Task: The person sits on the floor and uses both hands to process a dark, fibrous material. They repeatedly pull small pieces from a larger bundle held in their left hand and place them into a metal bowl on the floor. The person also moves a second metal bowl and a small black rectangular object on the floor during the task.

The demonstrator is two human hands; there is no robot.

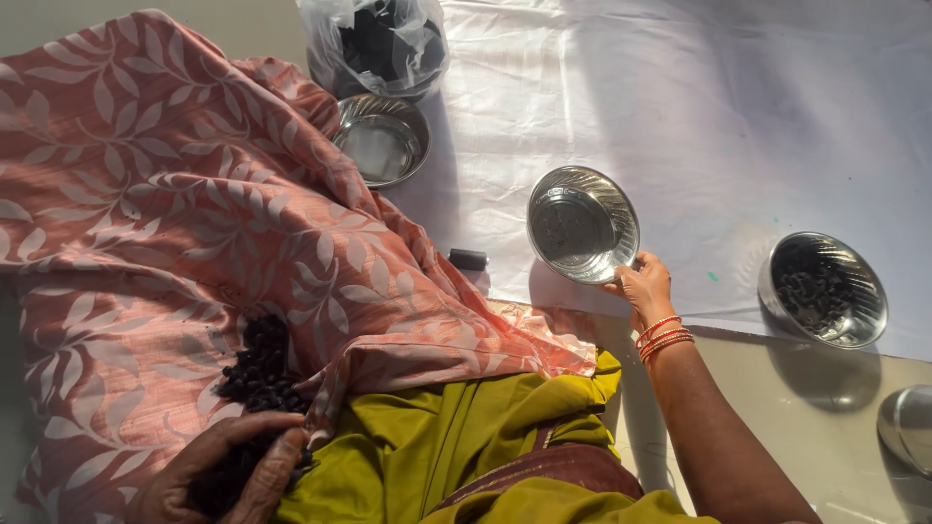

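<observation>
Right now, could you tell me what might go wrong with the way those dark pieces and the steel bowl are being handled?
The dark pieces lie heaped on sloping pink cloth, so some may roll off as the left hand gathers them. The right hand grips the tilted steel bowl only by its rim, so it could slip.

Small round steel bowl, fluted rim, shiny, tipped up on edge toward the camera so the inside shows; a thin dusting of dark specks on its bottom, otherwise bare. Pinched at the lower right rim, lifted just above the white sheet, between two other steel bowls. Heap of small black berries, matte and wrinkled, piled in a fold of pink leaf-patterned cloth at lower left; the near end of the heap covered and pressed under curled fingers, the rest spilling loosely up the fold.
</observation>
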